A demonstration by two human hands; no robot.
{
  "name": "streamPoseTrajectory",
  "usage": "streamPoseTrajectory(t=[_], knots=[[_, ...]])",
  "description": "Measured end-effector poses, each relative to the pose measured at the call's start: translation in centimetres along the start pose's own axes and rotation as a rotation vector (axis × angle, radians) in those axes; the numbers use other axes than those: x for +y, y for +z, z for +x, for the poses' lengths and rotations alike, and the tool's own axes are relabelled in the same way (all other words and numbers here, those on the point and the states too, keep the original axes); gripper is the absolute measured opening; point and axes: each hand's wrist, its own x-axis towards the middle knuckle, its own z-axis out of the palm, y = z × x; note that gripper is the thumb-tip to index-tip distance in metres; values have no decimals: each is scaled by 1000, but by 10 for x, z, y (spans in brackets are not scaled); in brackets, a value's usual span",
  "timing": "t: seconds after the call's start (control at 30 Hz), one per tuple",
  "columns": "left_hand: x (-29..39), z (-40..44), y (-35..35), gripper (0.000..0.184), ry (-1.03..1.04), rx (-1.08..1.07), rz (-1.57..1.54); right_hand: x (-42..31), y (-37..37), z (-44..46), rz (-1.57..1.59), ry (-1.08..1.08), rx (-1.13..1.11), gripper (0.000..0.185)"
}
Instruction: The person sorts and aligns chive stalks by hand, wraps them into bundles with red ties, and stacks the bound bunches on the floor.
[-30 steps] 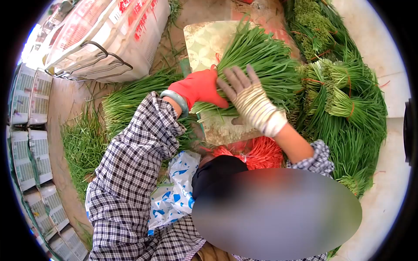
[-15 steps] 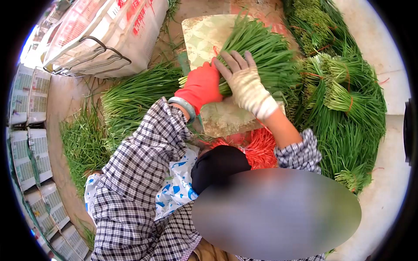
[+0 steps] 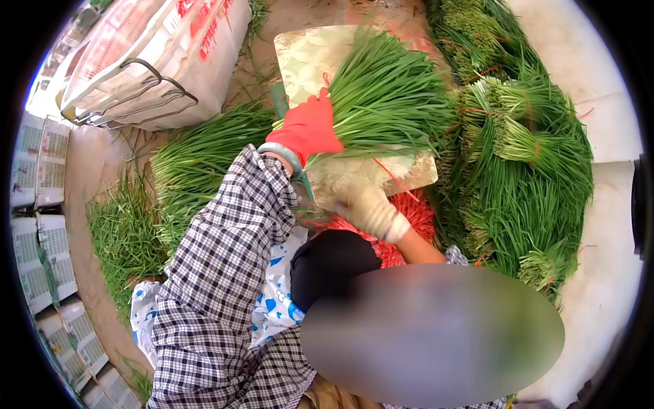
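Observation:
My left hand, in a red glove, is wrapped round the stem end of a bunch of long green leaves. The bunch lies on a worn, pale patterned board, its leaves fanned to the right. A bit of red tie shows by my left fingertips. Below the bunch, my right hand, in a pale glove, is over the board's lower edge beside a heap of red ties; its fingers are smeared by motion. One red tie lies across the board's lower right part.
Tied green bunches are piled on the right. Loose greens lie left of the board, with more scraps beyond. A white crate with metal handles stands at the upper left. Other crates line the left edge.
My right hand has left the leaves and moved down towards the red ties. My left hand still grips the bunch. A red tie now shows on the board's lower part.

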Motion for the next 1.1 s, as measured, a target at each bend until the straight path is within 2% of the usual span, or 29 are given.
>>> streamPoseTrajectory(t=[0.07,0.1,0.17,0.23,0.3,0.37,0.43,0.5,0.53,0.6,0.63,0.7,0.73,0.77,0.87,0.97,1.03,1.07,1.1], knots=[[1,1,2,118,4,8,13,17,8,-32,-490,-207,-360,22],[1,1,3,118,3,17,35,31,3,-40,-490,-202,-362,22],[0,1,5,119,5,29,28,55,-7,-54,-290,212,-107,25],[2,-1,10,119,14,42,23,49,-34,-46,-330,236,407,28],[0,-2,13,115,39,135,41,53,-40,-25,-414,245,502,29],[1,-3,10,117,19,134,49,78,-21,1,-348,254,266,24],[-1,-4,10,119,44,114,1,55,-5,16,-436,240,260,15],[-1,-5,8,118,48,134,-7,3,-13,2,-331,280,93,17],[0,-6,6,119,42,112,-20,-8,-21,-4,-335,276,91,17],[-1,-6,6,119,36,87,-34,-20,-27,-13,-288,145,55,18],[-2,-6,7,120,53,104,-36,-12,-21,-17,-286,147,54,18],[-2,-6,8,120,75,123,-38,4,-13,-22,547,309,323,26],[0,-7,8,120,69,117,-17,0,-24,-21,954,335,310,31],[1,-7,8,120,63,112,5,9,-29,-15,1123,239,302,29],[3,-7,11,118,49,134,23,22,-52,18,1310,54,144,21],[-2,-3,10,116,39,86,34,5,-82,51,1257,-46,172,17],[-7,1,17,115,49,110,11,18,-95,71,1001,-28,100,18],[-6,-4,12,119,67,149,-74,7,-105,72,740,30,110,20],[-10,0,17,125,89,188,-92,14,-100,79,681,-148,183,12]])
